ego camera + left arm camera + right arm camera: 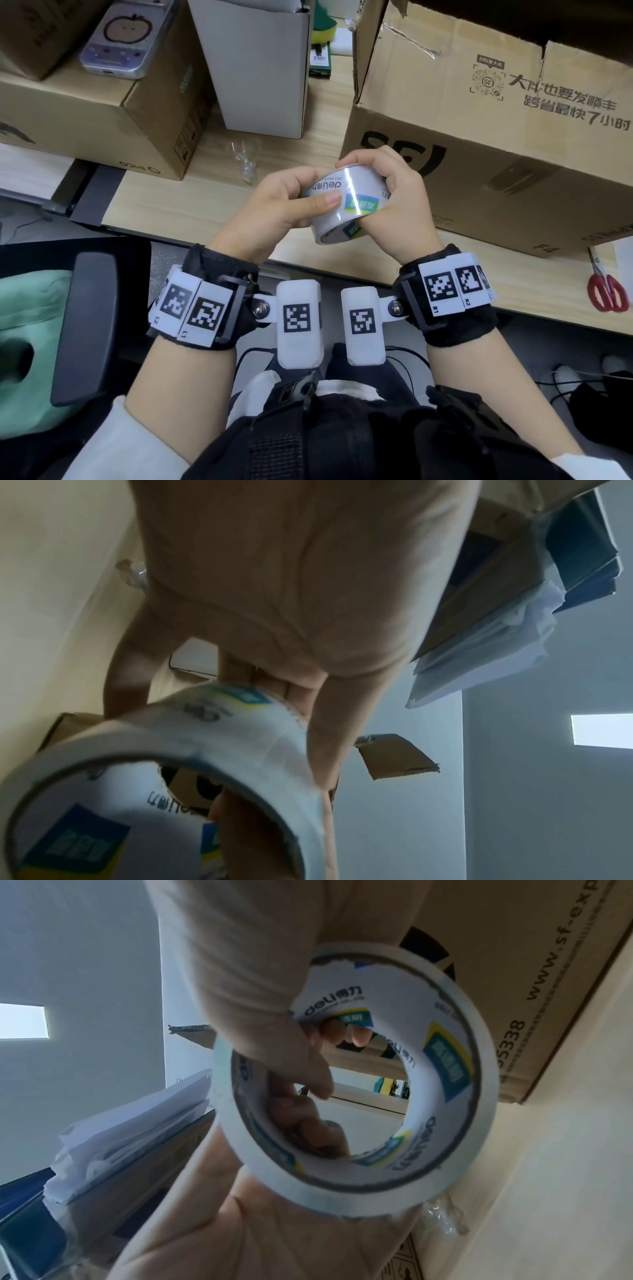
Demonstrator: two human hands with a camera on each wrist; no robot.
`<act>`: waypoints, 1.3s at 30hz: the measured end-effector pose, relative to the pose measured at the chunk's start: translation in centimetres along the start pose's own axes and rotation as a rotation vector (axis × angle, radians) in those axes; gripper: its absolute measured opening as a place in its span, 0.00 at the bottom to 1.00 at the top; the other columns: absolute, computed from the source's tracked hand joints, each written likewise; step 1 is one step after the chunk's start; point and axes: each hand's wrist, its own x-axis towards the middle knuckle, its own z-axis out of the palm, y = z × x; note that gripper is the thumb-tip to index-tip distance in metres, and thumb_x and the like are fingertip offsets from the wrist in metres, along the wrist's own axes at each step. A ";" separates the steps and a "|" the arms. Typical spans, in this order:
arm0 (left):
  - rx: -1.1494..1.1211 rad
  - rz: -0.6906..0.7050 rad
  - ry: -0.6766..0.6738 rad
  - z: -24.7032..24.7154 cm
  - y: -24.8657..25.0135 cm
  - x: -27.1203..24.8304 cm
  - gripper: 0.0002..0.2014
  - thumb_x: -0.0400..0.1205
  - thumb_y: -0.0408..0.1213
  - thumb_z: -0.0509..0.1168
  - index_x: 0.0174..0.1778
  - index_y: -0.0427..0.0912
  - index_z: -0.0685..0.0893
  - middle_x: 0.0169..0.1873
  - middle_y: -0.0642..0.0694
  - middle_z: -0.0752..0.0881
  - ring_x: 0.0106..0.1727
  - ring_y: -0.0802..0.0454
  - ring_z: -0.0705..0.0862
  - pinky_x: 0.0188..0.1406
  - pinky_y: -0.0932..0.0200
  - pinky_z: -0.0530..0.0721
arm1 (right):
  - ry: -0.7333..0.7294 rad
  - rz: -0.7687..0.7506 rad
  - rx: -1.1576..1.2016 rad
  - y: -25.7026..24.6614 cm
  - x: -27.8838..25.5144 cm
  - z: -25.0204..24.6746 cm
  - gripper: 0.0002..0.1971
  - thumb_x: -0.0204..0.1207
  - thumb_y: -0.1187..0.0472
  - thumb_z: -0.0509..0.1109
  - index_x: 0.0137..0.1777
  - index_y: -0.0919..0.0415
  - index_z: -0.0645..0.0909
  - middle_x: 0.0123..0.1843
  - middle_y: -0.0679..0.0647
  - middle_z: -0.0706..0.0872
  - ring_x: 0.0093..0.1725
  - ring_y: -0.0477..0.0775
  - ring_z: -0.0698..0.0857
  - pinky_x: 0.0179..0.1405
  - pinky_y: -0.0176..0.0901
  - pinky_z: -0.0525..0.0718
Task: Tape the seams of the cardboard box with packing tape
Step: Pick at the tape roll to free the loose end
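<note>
Pale wood desk point(191, 202) runs in front of me as I sit at its edge, and nearest to me both hands hold the tape roll point(346, 205) just above it. My left hand point(274, 212) grasps the roll from the left, thumb flat across its glossy outer band. My right hand point(394, 198) curls over the top and right side, fingertips bent onto the band. No loose tail of tape shows, so I judge I am hunting for the end. To do that well, I should turn the roll slowly and drag a nail across the band until it catches the edge, then peel evenly so the strip does not split. Just beyond my right hand stands the box point(496, 137) to be taped, large, brown, its top flaps unsealed and one raised. Red scissors point(606, 291) lie to my right by the desk edge. Farther left sit a scrap of clear plastic point(245, 161), a brown carton point(113, 113) and an open white carton point(260, 65).
</note>
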 end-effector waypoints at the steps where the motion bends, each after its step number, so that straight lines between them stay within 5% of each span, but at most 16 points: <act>1: -0.004 -0.007 -0.010 -0.1 0.0 0.0 0.13 0.73 0.36 0.65 0.54 0.41 0.83 0.43 0.45 0.88 0.44 0.50 0.85 0.49 0.51 0.82 | -0.005 0.008 0.007 0.0 -0.1 0.0 0.18 0.59 0.66 0.73 0.48 0.49 0.80 0.44 0.44 0.77 0.48 0.51 0.80 0.44 0.37 0.79; 10: -0.036 0.004 0.091 1.3 -0.1 0.5 0.09 0.67 0.32 0.58 0.38 0.46 0.80 0.27 0.57 0.84 0.30 0.60 0.80 0.28 0.67 0.79 | 0.028 -0.006 -0.046 -0.3 0.0 0.1 0.17 0.59 0.66 0.73 0.46 0.49 0.80 0.44 0.54 0.80 0.48 0.56 0.80 0.45 0.49 0.80; 25: -0.053 -0.002 0.072 1.0 -0.2 0.7 0.12 0.66 0.29 0.54 0.38 0.43 0.80 0.29 0.53 0.82 0.31 0.58 0.79 0.29 0.64 0.79 | 0.016 -0.009 -0.078 -0.1 0.0 0.1 0.20 0.56 0.68 0.74 0.48 0.51 0.81 0.44 0.50 0.77 0.47 0.57 0.80 0.43 0.52 0.81; 31: 0.010 0.038 0.064 1.1 -0.3 0.7 0.21 0.61 0.23 0.52 0.41 0.45 0.83 0.28 0.54 0.85 0.32 0.56 0.79 0.32 0.63 0.77 | -0.008 0.010 -0.039 0.2 0.5 -0.5 0.21 0.54 0.70 0.73 0.48 0.53 0.82 0.44 0.51 0.78 0.46 0.51 0.79 0.41 0.33 0.77; 34: -0.028 -0.023 0.002 0.7 0.5 0.8 0.15 0.66 0.30 0.57 0.39 0.48 0.86 0.35 0.47 0.84 0.39 0.50 0.78 0.38 0.57 0.77 | -0.002 0.010 -0.016 0.4 0.5 -0.7 0.21 0.56 0.74 0.73 0.48 0.54 0.81 0.43 0.49 0.78 0.45 0.48 0.78 0.41 0.30 0.76; 39: -0.013 0.016 0.012 0.9 0.5 0.8 0.06 0.74 0.39 0.64 0.43 0.45 0.85 0.32 0.54 0.88 0.35 0.59 0.84 0.36 0.64 0.83 | 0.008 -0.004 -0.004 0.2 0.5 -0.6 0.17 0.60 0.69 0.74 0.48 0.54 0.81 0.42 0.43 0.77 0.45 0.49 0.79 0.42 0.33 0.78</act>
